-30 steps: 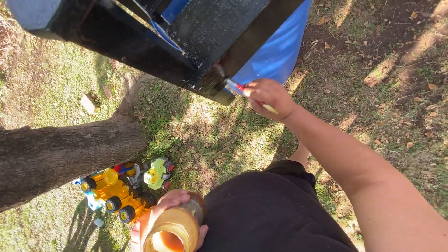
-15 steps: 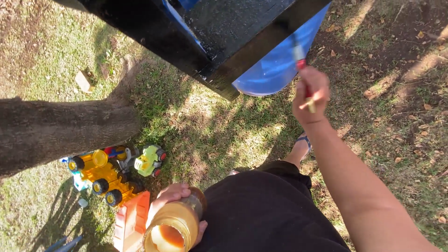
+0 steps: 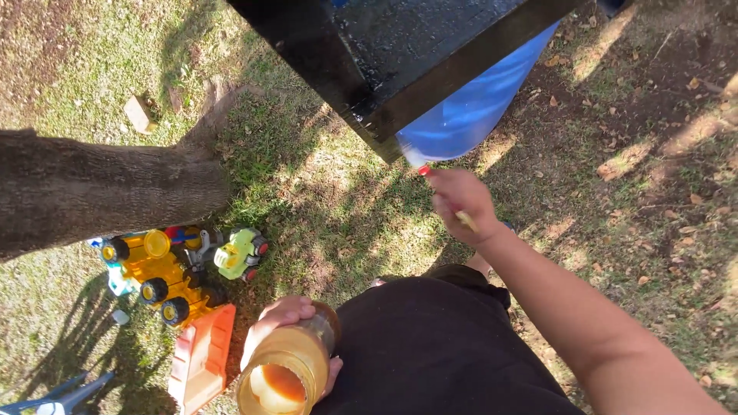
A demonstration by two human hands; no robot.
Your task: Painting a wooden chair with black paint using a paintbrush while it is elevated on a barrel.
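— At 12 o'clock from the right hand (image 3: 460,201), what is the brush reaching?

— The corner of the wet black-painted wooden frame (image 3: 400,73). The thin paintbrush with a pale wooden handle and red ferrule (image 3: 442,194) has its long axis running from 5 o'clock to 11 o'clock, bristle tip touching or just beside that corner; I cannot tell which. Fingers are pinched closed round the handle.

— And the other hand?

— Down at 7 o'clock, well apart, the left hand (image 3: 286,327) wraps the amber-stained glass jar (image 3: 286,370), fingers curled shut about its side. So the right is the nearer 1. A blue plastic sheet (image 3: 477,107) hangs behind the frame.
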